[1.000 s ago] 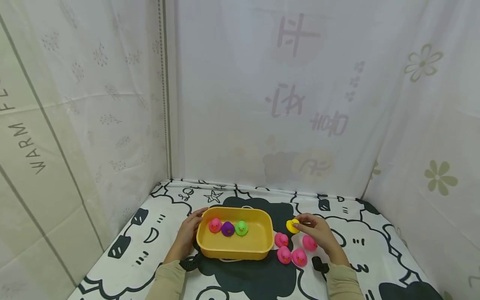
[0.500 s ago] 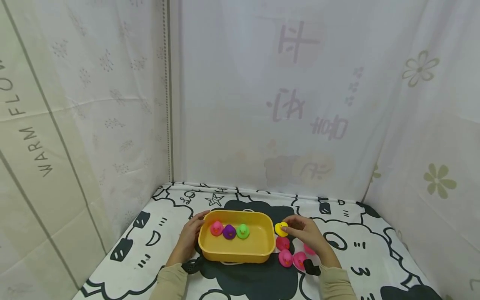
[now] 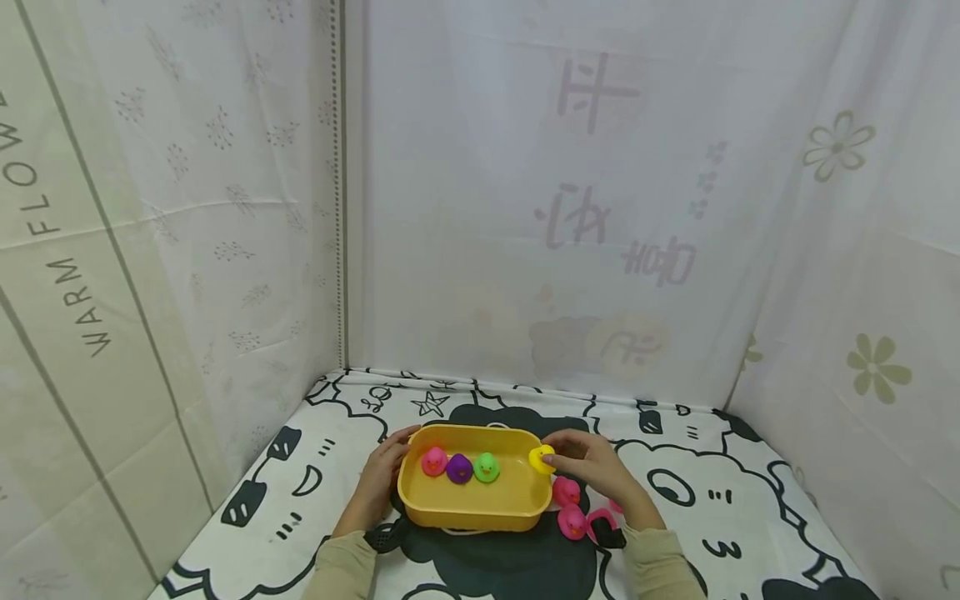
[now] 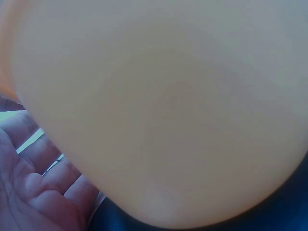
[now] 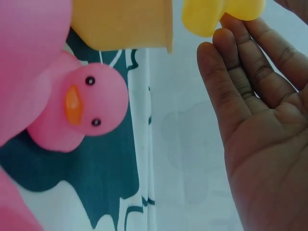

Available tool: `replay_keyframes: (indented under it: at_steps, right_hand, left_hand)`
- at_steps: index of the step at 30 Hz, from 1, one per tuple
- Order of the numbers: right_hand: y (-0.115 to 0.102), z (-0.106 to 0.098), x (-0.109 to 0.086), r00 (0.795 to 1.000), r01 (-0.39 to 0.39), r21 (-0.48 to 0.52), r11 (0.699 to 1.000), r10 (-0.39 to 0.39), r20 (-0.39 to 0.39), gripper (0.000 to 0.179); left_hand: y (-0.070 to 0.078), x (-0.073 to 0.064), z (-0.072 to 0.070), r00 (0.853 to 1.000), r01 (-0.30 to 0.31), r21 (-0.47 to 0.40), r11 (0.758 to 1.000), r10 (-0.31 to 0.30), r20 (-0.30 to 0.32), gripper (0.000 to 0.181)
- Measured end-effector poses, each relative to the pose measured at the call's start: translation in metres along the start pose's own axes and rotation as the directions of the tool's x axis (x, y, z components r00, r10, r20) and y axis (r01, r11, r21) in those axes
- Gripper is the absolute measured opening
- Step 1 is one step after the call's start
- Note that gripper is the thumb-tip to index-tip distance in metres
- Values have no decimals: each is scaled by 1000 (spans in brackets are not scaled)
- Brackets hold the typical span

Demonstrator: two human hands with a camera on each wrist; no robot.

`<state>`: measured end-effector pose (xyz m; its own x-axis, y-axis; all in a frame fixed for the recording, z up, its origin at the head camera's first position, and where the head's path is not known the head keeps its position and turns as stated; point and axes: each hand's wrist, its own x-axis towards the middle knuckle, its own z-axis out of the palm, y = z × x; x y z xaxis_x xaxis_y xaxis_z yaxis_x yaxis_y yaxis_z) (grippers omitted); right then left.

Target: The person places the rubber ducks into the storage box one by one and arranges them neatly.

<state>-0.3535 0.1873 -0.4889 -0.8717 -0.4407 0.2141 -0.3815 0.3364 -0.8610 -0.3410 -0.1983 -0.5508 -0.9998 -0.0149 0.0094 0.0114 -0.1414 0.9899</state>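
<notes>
Three small ducks sit in the yellow tray (image 3: pixel 517 496), in a close row from the left side to about the middle: pink duck (image 3: pixel 433 462), purple duck (image 3: pixel 460 468), green duck (image 3: pixel 487 467). Whether neighbours touch, can't tell. Fourth one, the yellow duck (image 3: pixel 540 459), is at the tray's right rim, pinched between thumb and fingers of the right hand (image 3: pixel 596 467). Head view puts it overlapping that rim; can't tell if it touches. Left hand (image 3: pixel 378 479) is at the opposite end, fingers lying fairly straight along the outside of the tray's left wall, fingertips near the far left corner. Hands are well apart, tray between them. Outside the tray, just off its right end: a pink duck by the corner (image 3: pixel 566 492), a second pink duck nearer the person (image 3: pixel 572 522), plus pink bits of others partly hidden by the right wrist and its black strap (image 3: pixel 609 533). Tray and loose ducks rest on a black-and-white printed cloth (image 3: pixel 502 562).
</notes>
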Motion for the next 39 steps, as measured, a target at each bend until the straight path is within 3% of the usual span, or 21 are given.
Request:
replay_keyframes:
  at_steps: [12, 18, 29, 39]
  right_hand:
    - [-6, 10, 24, 989, 41, -124, 991, -23, 149, 32]
    - [-8, 7, 30, 985, 80, -179, 981, -50, 165, 27]
    - [-21, -8, 43, 974, 47, -230, 972, 7, 228, 27]
    - [-17, 0, 44, 954, 57, -217, 974, 12, 301, 25]
  left_hand:
    - [0, -5, -3, 1000, 22, -35, 999, -22, -10, 45]
    - [0, -3, 2, 1000, 16, -55, 998, -15, 10, 45]
    - [13, 7, 12, 1000, 11, -53, 999, -10, 21, 45]
    - [5, -1, 5, 999, 32, -13, 999, -32, -16, 45]
